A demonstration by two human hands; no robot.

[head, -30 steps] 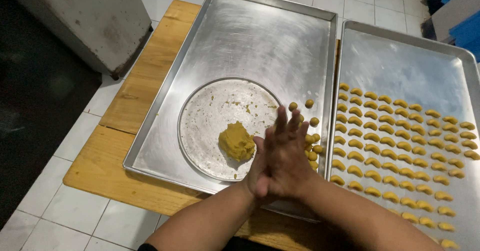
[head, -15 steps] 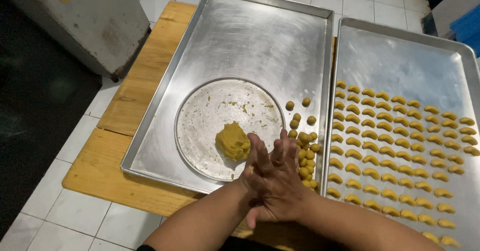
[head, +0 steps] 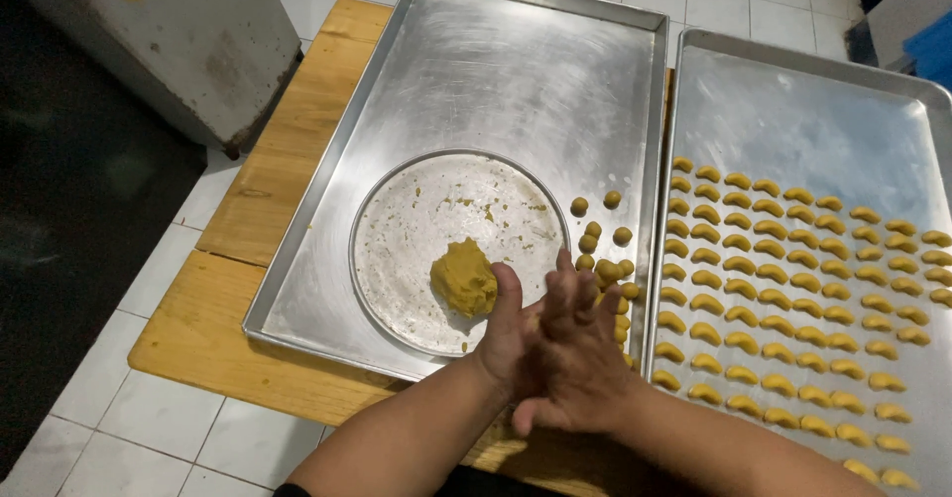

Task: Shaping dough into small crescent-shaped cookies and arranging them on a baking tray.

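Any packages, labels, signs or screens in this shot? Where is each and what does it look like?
None in view: only two bare metal trays on a wooden board, a round plate, dough and shaped dough pieces.

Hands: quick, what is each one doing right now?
Left hand: flat, pressed palm to palm against the right; anything between cannot be told.
Right hand: flat, on top, fingers spread.

- Left hand point(head: 508, 343) and right hand point(head: 575, 358) are pressed palm to palm at lower centre.
- A lump of yellow dough point(head: 463, 278) sits on a round metal plate point(head: 426, 219) inside the left baking tray point(head: 496, 70).
- Small dough balls point(head: 605, 259) cluster just right of the plate.
- The right tray point(head: 793, 130) holds rows of curved dough pieces point(head: 793, 289).
- A wooden board point(head: 258, 199) lies beneath, on a white tiled floor point(head: 149, 428).
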